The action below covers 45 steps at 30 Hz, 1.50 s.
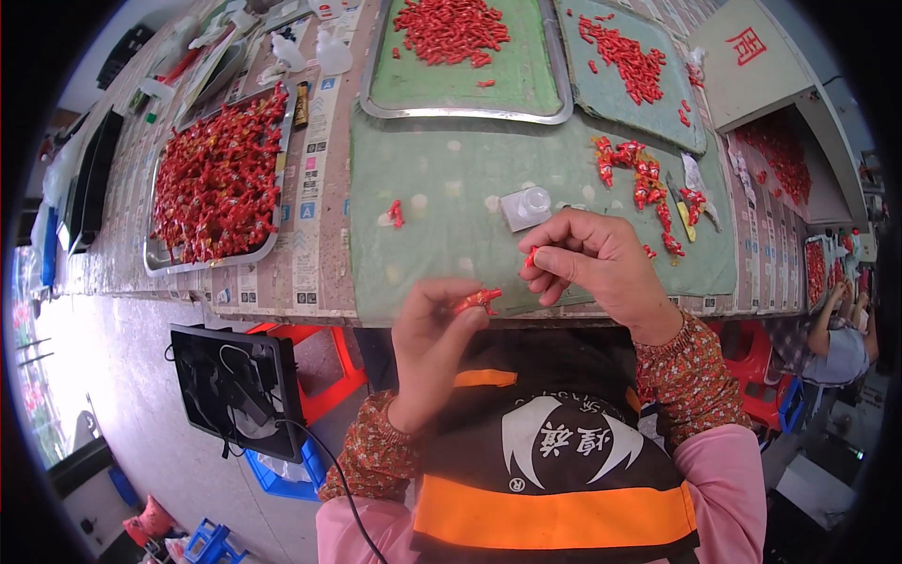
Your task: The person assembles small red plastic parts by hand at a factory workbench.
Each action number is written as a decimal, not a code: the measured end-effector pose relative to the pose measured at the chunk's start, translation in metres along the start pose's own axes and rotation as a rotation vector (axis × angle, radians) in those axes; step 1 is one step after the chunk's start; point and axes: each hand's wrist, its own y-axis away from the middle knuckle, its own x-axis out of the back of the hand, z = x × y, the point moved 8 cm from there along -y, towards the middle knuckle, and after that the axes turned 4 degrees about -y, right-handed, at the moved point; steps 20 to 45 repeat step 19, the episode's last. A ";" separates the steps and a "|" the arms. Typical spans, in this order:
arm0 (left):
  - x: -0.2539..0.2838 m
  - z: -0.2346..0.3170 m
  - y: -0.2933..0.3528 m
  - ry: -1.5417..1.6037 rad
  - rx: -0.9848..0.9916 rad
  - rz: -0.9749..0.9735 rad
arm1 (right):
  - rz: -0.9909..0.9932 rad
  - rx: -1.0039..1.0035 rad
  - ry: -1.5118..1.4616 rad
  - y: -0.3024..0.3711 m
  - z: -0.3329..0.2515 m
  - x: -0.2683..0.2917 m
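My left hand [427, 343] pinches a small red figurine with yellowish markings [477, 301] at the table's near edge. A little higher and to the right, my right hand [606, 258] grips a tiny red piece [531, 257] between thumb and fingertips; the two pieces are apart. Just beyond my right hand, a small clear cup [536, 200] sits on a pale square on the green mat [442, 244]. A loose red piece [396, 214] lies left of it. To the right are several red-and-gold figurines [648, 179] and a yellow-handled knife [684, 211].
A metal tray heaped with red-and-gold figurines [221, 179] stands at left. Two trays at the back hold plain red pieces [451, 33] [625, 61]. White squeeze bottles [334, 52] stand back left. An open box [752, 61] is at right, near another person [827, 338].
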 end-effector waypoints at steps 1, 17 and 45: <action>-0.002 -0.001 -0.001 -0.008 0.022 -0.012 | 0.021 0.003 -0.038 0.002 0.003 0.005; -0.029 -0.016 -0.008 -0.047 0.134 -0.094 | 0.220 0.290 0.226 0.013 0.004 0.038; -0.029 -0.017 -0.009 -0.047 0.140 -0.093 | 0.300 0.457 0.421 0.016 -0.009 0.038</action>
